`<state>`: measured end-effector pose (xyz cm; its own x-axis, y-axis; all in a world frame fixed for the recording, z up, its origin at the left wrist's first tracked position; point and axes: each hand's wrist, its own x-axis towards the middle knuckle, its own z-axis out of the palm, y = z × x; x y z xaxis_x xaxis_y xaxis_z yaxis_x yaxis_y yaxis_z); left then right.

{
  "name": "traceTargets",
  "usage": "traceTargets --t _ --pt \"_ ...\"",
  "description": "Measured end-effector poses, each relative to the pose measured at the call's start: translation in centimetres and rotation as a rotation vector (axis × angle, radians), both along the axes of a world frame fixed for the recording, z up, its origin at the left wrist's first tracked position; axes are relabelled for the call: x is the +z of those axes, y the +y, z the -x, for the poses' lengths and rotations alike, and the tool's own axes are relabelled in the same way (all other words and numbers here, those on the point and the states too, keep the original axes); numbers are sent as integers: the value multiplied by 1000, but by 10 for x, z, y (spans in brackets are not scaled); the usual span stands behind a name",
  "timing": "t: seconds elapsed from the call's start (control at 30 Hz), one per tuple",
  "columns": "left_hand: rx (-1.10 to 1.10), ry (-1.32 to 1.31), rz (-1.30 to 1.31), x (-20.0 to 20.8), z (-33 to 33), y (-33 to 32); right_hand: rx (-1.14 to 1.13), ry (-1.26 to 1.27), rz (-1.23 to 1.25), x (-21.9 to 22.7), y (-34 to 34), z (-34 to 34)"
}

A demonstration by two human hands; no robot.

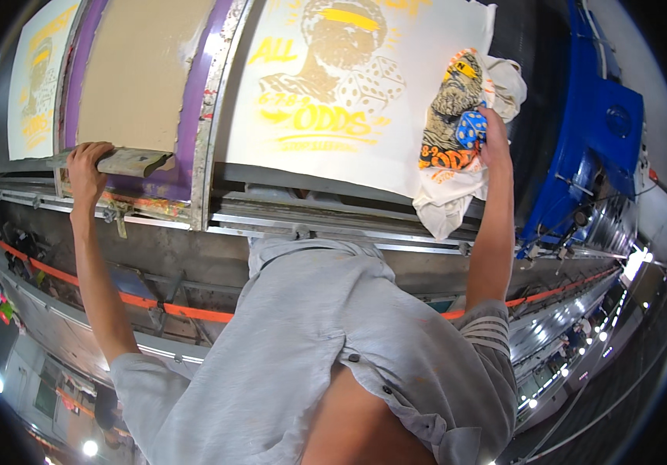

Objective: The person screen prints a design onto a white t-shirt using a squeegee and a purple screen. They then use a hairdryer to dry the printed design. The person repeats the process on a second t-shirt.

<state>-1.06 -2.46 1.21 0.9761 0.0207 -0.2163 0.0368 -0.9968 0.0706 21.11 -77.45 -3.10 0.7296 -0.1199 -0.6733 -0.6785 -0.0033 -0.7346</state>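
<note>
My left hand point(88, 167) is wrapped round one end of a long squeegee point(138, 162), smeared with grey-beige ink. The squeegee lies across the near end of a printing screen point(136, 74), whose mesh is beige with purple borders. To the right, my right hand point(494, 138) grips the edge of a crumpled white printed fabric piece point(446, 120); its fingers are partly hidden. That piece carries a finished-looking print in black, orange, yellow and blue. It overlaps the right edge of a flat white fabric panel point(244, 132) printed in yellow and beige.
The screen's metal frame point(208, 132) stands between the panels. Another printed panel point(35, 93) lies at far left. A metal rail point(326, 232) runs along the table's near edge. Blue machinery point(582, 147) stands at right. An orange bar point(186, 311) stretches below.
</note>
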Motion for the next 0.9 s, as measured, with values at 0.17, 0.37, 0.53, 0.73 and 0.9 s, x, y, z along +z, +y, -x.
traceTargets --t 0.17,0.37,0.53,0.73,0.9 --pt "1 -5 -4 4 -1 -3 -14 -3 7 -5 2 -2" --pt "2 23 -12 -2 -2 6 -58 -27 29 -22 -7 -2" --pt "7 76 -22 0 -1 6 -47 -1 37 -23 -7 -7" --pt "31 90 -43 2 -6 0 -77 36 -67 -14 -12 -7" --pt "28 82 -38 2 -3 2 -73 32 -79 -6 -8 -5"
